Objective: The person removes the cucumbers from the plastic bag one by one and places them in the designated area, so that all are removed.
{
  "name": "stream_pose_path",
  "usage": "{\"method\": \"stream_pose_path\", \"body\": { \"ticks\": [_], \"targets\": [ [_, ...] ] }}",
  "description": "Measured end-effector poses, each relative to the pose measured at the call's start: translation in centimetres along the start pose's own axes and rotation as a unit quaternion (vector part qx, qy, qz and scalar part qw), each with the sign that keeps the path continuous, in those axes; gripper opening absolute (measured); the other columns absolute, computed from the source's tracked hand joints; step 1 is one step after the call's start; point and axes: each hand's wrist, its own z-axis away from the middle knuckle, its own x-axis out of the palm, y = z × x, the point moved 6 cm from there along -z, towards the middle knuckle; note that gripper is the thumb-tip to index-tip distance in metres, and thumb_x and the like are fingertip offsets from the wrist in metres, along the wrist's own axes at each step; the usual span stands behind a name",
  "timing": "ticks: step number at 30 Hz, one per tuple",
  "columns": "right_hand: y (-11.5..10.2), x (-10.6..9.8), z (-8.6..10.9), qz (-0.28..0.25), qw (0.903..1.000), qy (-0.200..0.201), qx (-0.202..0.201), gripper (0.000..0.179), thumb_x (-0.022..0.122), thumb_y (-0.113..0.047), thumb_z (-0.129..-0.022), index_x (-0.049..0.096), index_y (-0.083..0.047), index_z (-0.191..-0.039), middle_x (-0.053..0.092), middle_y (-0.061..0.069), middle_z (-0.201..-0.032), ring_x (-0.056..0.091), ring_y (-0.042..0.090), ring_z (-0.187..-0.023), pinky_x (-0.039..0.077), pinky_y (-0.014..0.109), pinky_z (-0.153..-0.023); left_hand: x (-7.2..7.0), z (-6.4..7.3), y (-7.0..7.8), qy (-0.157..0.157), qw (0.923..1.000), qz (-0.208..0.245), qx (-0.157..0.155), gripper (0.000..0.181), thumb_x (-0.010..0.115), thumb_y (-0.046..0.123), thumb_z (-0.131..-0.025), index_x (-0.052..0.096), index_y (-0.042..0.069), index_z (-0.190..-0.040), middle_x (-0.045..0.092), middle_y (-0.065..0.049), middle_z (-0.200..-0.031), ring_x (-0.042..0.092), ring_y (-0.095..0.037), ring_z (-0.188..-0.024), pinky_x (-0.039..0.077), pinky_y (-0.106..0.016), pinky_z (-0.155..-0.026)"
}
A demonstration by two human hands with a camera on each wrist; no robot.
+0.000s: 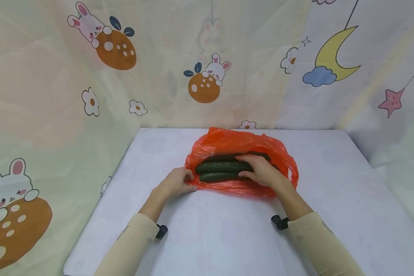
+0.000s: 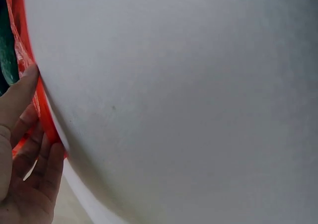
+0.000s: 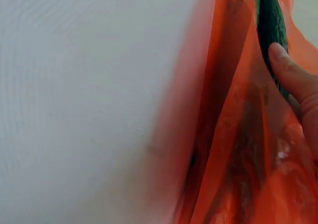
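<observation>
Several dark green cucumbers (image 1: 220, 166) lie side by side in a thin red plastic bag (image 1: 241, 140), whose mouth faces the front. My right hand (image 1: 262, 170) reaches into the bag and grips the middle cucumber near its right part, thumb in front and fingers behind. In the right wrist view the thumb (image 3: 283, 60) presses on a cucumber (image 3: 272, 25); the other fingers are mostly hidden. At the bag's left end, my left hand (image 1: 176, 181) pinches the red edge. The left wrist view has the bag's rim (image 2: 47, 117) between thumb and fingers.
The bag sits toward the back of a white-covered table (image 1: 220, 234). Behind and at both sides hangs a pale curtain (image 1: 165, 57) printed with rabbits, flowers and a moon. A small black wrist device (image 1: 279, 222) shows at each sleeve.
</observation>
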Motion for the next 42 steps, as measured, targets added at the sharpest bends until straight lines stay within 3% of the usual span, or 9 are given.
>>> {"method": "stream_pose_path", "body": {
  "ticks": [8,17,29,42],
  "targets": [
    [0.3,0.0,0.1,-0.016,0.9994,0.024,-0.016,0.053,0.084,-0.021,-0.087,0.066,-0.014,-0.136,0.068,0.003,-0.129,0.06,0.025,-0.122,0.049,0.049,-0.105,0.2,-0.2,-0.1,0.005,0.9999,0.009,0.005,0.033,0.088,0.037,-0.081,0.069,0.021,-0.103,0.063,0.005,-0.1,0.057,-0.016,-0.097,0.054,-0.038,-0.09],
    [-0.7,-1.3,0.9,-0.004,0.9987,0.019,-0.048,0.047,0.084,-0.019,-0.087,0.069,-0.014,-0.131,0.069,0.002,-0.119,0.062,0.022,-0.114,0.054,0.045,-0.099,0.4,-0.2,-0.2,-0.002,0.9999,0.005,0.01,0.031,0.087,0.037,-0.082,0.067,0.023,-0.101,0.061,0.005,-0.101,0.056,-0.017,-0.098,0.053,-0.037,-0.091],
    [-1.8,-4.6,2.9,-0.058,0.9923,0.056,-0.094,0.047,0.081,-0.015,-0.089,0.066,-0.011,-0.134,0.068,0.001,-0.132,0.061,0.023,-0.125,0.052,0.045,-0.102,0.2,0.0,-0.6,0.0,0.9996,0.022,0.017,0.03,0.087,0.037,-0.082,0.066,0.023,-0.099,0.061,0.006,-0.1,0.056,-0.016,-0.096,0.053,-0.036,-0.088],
    [-4.4,-6.7,2.9,-0.088,0.9872,0.059,-0.119,0.046,0.079,-0.018,-0.091,0.066,-0.017,-0.135,0.068,-0.003,-0.131,0.06,0.02,-0.125,0.052,0.045,-0.101,0.4,-0.3,-0.8,-0.007,0.9989,0.04,0.023,0.029,0.088,0.031,-0.082,0.064,0.024,-0.098,0.062,0.005,-0.1,0.056,-0.016,-0.095,0.053,-0.035,-0.087]
  ]
}}
